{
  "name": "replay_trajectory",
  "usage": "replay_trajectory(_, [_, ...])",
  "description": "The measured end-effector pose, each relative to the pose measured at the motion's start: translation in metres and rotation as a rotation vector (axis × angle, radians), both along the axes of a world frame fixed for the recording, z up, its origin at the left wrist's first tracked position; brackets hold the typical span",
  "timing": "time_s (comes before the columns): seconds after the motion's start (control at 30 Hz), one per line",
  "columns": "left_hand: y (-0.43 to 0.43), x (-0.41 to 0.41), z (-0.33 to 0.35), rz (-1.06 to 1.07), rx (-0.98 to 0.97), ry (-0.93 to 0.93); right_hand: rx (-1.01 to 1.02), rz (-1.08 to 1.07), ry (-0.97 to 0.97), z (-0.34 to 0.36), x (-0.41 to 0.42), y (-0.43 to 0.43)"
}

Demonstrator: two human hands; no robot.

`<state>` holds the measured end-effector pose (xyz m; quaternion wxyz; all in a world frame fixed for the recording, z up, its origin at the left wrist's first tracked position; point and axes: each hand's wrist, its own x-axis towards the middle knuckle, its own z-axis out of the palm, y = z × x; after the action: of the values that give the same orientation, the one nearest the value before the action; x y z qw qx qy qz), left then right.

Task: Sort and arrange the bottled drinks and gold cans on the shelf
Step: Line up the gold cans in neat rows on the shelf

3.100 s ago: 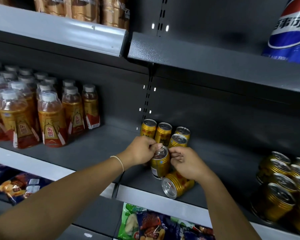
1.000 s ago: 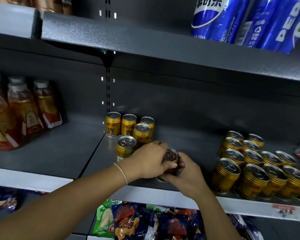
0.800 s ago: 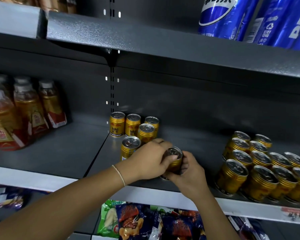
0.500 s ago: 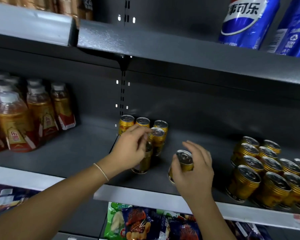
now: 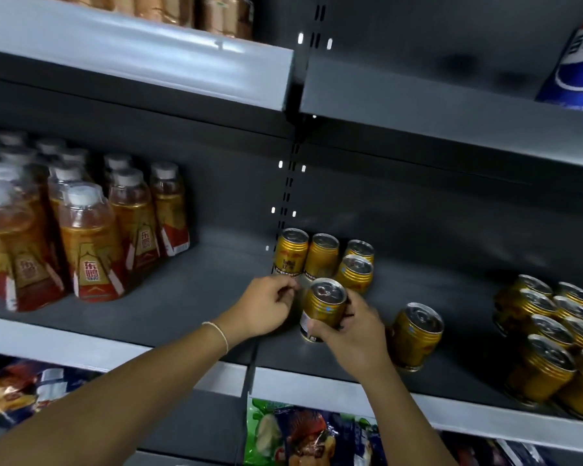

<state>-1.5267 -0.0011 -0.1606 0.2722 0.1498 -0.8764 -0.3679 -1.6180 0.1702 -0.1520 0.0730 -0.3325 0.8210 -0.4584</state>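
My right hand [image 5: 354,334] grips a gold can [image 5: 325,306] from the right, just above the dark shelf [image 5: 189,297]. Close on the can's left is my left hand [image 5: 266,307], its fingers curled and nothing visible in them. Behind stand several gold cans [image 5: 323,255], three in a back row and one in front of them. One more gold can [image 5: 416,334] stands alone to the right of my right hand. Amber bottled drinks [image 5: 91,243] with white caps fill the shelf's left part.
A dense group of gold cans [image 5: 552,334] sits at the shelf's right end. A blue cola bottle [image 5: 579,62] lies on the shelf above, and brown bottles [image 5: 189,11] stand at the top left. Snack bags [image 5: 300,432] fill the shelf below.
My right hand let go of its can, which now stands alone, and moved left onto the can my left hand was holding. My left hand has come off that can.
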Motion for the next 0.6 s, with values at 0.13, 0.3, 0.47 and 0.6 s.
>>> replay_trajectory(0.13, [-0.007, 0.007, -0.004, -0.07, 0.015, -0.023, 0.012, -0.073, 0.037, -0.004, 0.013, -0.019])
replay_trajectory(0.3, [-0.023, 0.009, -0.012, -0.001, 0.151, 0.019, 0.008, 0.072, -0.167, -0.013, 0.014, -0.024])
replay_trajectory(0.47, [-0.029, 0.004, -0.015, 0.101, 0.27, 0.098, 0.023, 0.07, -0.089, -0.011, 0.011, -0.033])
replay_trajectory(0.6, [-0.032, -0.001, -0.014, 0.149, 0.336, 0.115, 0.029, 0.111, -0.046, -0.012, 0.004, -0.047])
